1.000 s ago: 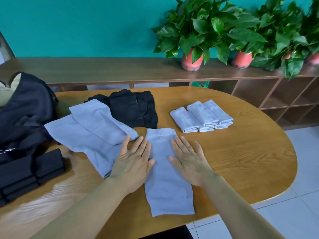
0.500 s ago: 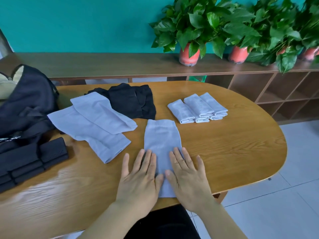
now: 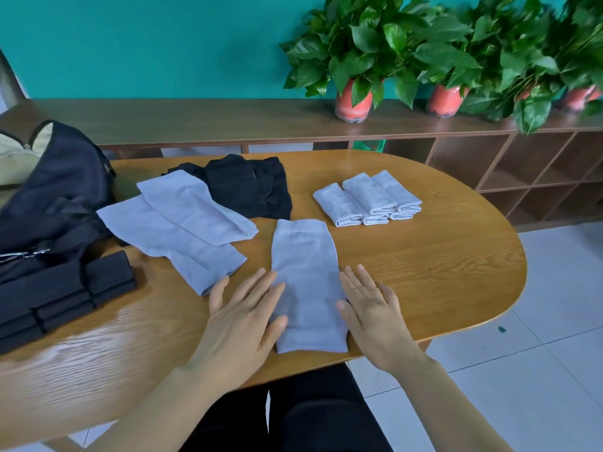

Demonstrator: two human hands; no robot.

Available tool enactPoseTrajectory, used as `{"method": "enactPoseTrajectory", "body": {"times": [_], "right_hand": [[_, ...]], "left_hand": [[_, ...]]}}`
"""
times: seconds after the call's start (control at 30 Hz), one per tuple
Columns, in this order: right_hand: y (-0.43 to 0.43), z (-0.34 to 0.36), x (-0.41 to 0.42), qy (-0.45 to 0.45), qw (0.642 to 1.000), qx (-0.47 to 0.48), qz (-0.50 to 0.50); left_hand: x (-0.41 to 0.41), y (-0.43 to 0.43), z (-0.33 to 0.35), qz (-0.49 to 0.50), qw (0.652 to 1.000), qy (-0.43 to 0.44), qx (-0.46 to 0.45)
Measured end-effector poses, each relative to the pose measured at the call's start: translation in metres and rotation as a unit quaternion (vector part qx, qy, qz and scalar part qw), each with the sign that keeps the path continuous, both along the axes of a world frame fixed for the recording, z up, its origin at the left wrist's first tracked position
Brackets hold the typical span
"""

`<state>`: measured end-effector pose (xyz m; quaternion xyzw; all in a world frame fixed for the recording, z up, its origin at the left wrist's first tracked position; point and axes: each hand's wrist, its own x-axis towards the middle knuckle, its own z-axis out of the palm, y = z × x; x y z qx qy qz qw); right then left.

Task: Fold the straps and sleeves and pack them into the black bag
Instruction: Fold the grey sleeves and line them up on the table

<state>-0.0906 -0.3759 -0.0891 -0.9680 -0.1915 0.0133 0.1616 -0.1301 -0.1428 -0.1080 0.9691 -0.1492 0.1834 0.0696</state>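
— While both sets of fingers lie straight and a little spread, do they grip anything?

— No. The left hand (image 3: 243, 316) has its fingers (image 3: 257, 285) flat over the left edge of a pale grey sleeve (image 3: 306, 272). The right hand (image 3: 370, 309) has its fingers (image 3: 355, 278) flat along the sleeve's right edge, mostly on the wooden surface (image 3: 424, 256). Nothing is pinched.

— Where does that sleeve lie?

— Flat and lengthwise by the near edge of the surface, ribbed cuff pointing to the far edge.

— And the rest?

— Two unfolded sleeves (image 3: 176, 220) overlap each other just to its left. Three folded sleeves (image 3: 368, 199) sit side by side, touching, toward the far right. A heap of black cloth (image 3: 241, 185) lies at the far edge, with one unfolded sleeve overlapping it. The black bag (image 3: 55, 197) slumps at the left edge, and a stack of folded black straps (image 3: 65, 288) lies just in front of it. Beyond the surface, a long wooden shelf (image 3: 195, 122) carries potted plants (image 3: 355, 60) against a teal wall.
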Motion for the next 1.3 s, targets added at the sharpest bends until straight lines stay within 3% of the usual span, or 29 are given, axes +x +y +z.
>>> {"method": "enactPoseTrajectory", "body": {"times": [0.1,0.2,0.33,0.5,0.67,0.8,1.0,1.3], "right_hand": [[-0.008,0.001,-0.012,-0.12,0.988,0.097,0.0],[-0.004,0.0,-0.025,-0.168,0.979,0.1,0.06],[0.0,-0.008,-0.032,-0.12,0.984,0.083,0.106],[0.002,-0.009,-0.031,-0.089,0.987,0.107,0.081],[0.006,-0.006,-0.026,-0.009,0.97,0.234,-0.065],[0.014,0.002,-0.012,0.053,0.926,0.337,-0.165],[0.024,0.006,0.012,0.048,0.93,0.302,-0.205],[0.026,-0.009,0.024,-0.019,0.954,0.203,-0.219]], "left_hand": [[-0.01,0.002,0.015,-0.092,0.995,-0.001,-0.044],[-0.015,0.001,0.015,-0.108,0.993,0.023,-0.041],[-0.008,-0.005,0.016,-0.081,0.995,0.031,-0.049],[-0.003,-0.004,0.015,-0.055,0.996,0.051,-0.051],[-0.004,-0.011,0.009,-0.021,0.99,0.058,-0.126],[0.006,-0.016,0.017,0.029,0.965,0.092,-0.243],[0.035,-0.02,0.027,0.094,0.948,0.143,-0.269],[0.043,-0.028,0.024,0.175,0.963,0.115,-0.167]]}}
